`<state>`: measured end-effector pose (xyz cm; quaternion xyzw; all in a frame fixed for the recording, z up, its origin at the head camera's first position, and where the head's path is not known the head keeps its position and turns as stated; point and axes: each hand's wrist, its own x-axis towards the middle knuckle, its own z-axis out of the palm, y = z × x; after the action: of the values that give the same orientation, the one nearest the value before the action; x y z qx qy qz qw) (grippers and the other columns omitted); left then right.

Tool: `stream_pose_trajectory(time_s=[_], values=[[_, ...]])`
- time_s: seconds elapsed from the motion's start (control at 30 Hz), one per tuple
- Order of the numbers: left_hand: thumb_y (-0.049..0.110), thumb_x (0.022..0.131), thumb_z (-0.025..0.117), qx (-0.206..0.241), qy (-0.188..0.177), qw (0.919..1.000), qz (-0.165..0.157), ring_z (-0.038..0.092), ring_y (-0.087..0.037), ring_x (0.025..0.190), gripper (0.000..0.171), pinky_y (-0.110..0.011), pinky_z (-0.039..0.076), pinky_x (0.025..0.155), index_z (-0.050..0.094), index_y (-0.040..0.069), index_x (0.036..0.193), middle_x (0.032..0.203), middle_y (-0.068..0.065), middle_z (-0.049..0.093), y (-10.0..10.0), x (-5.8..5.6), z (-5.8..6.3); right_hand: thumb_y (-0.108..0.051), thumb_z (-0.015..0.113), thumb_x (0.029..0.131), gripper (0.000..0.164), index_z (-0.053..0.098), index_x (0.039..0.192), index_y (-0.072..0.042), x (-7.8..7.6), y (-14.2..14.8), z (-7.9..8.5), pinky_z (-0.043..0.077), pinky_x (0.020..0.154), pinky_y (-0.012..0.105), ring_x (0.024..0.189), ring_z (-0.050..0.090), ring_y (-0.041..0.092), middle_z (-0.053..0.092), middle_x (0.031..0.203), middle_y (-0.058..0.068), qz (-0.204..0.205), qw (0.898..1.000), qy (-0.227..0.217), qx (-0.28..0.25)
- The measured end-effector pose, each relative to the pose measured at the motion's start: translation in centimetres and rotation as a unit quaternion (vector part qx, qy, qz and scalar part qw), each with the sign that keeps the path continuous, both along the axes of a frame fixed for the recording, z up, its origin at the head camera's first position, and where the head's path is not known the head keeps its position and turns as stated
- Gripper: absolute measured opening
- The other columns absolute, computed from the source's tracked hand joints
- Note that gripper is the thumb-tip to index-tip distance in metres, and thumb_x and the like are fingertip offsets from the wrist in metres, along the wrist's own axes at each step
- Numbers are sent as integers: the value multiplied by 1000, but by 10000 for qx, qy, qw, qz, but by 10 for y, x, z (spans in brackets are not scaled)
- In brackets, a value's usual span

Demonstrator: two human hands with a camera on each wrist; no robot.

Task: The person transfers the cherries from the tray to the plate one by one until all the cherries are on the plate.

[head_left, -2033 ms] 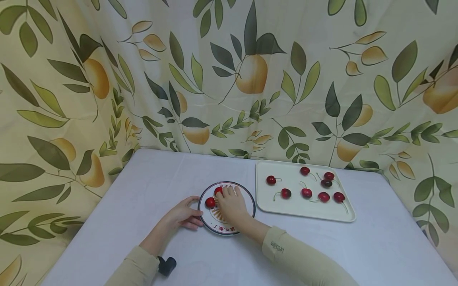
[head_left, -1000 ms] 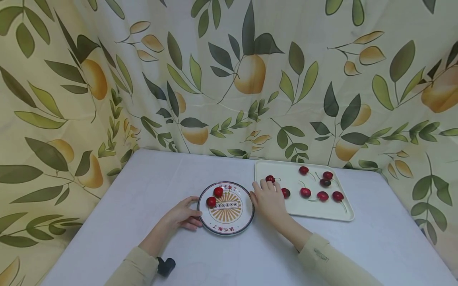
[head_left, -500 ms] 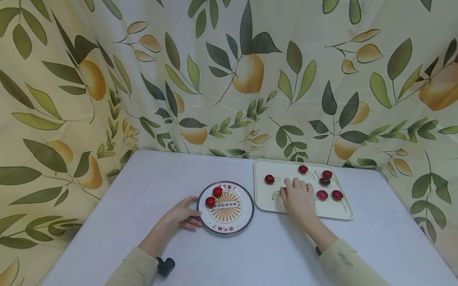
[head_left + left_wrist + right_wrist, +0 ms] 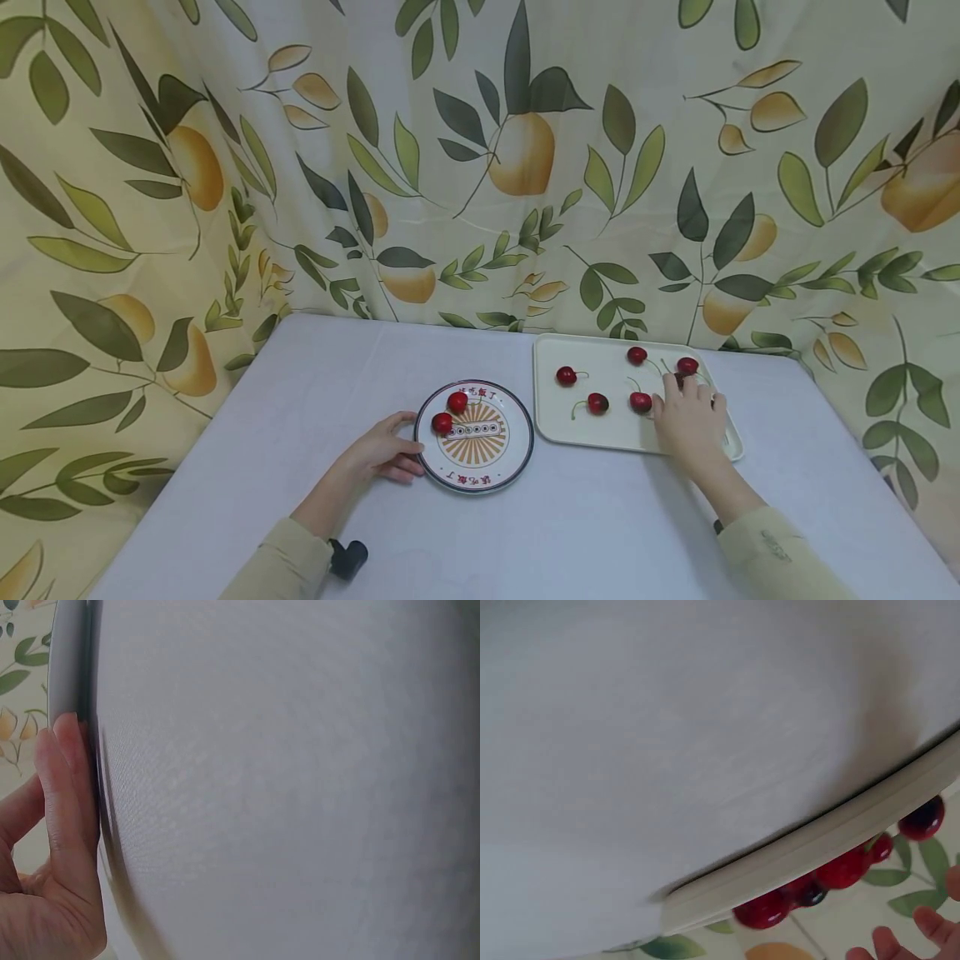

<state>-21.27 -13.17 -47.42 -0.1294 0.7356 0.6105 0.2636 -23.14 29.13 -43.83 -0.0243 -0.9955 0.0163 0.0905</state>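
My left hand (image 4: pixel 381 448) rests at the left rim of a round white plate (image 4: pixel 510 458), with its fingers along the plate's side in the left wrist view. Two red cherries, a rear cherry (image 4: pixel 457 402) and a front cherry (image 4: pixel 442 423), lie on the plate. My right hand (image 4: pixel 692 425) hovers over the right part of a cream tray (image 4: pixel 551 425). Its fingers, loosely spread in the right wrist view, hide some cherries there. Several stemmed cherries lie in the tray, among them a dark red cherry (image 4: pixel 597 403) and a bright cherry (image 4: pixel 641 402).
A white cloth (image 4: pixel 540 533) covers the table. Behind it hangs a curtain (image 4: pixel 480 242) printed with fruit and leaves. A black device (image 4: pixel 348 559) is on the left wrist.
My right hand has left the plate and travelled rightward across the tray, from its left edge to its right part. The left hand stays at the plate's rim.
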Motion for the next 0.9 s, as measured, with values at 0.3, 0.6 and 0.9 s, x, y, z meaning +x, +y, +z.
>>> stream_pose_trajectory(time_s=[0.3,0.6,0.9], values=[[1,86,58,155,58,9999,-48,65,-19,56,61,-35,58,54,31,13,139,69,-14,65,-1,1,1,-21,42,94,37,33,116,7,3,41,-3,28,84,63,93,35,50,34,97,34,-412,9955,-849,42],[0,86,58,160,51,9999,-36,65,-20,57,61,-35,58,54,30,13,140,70,-14,65,-2,1,1,-14,42,92,32,33,109,11,6,60,-5,30,81,64,88,36,50,35,89,34,-562,9911,-1206,-41],[1,86,58,78,17,10000,-31,66,-20,58,62,-36,58,56,31,13,140,70,-15,65,-2,0,-1,-16,44,92,35,32,109,13,8,68,-4,29,83,65,89,34,50,34,89,34,-703,9840,-1633,-133]])
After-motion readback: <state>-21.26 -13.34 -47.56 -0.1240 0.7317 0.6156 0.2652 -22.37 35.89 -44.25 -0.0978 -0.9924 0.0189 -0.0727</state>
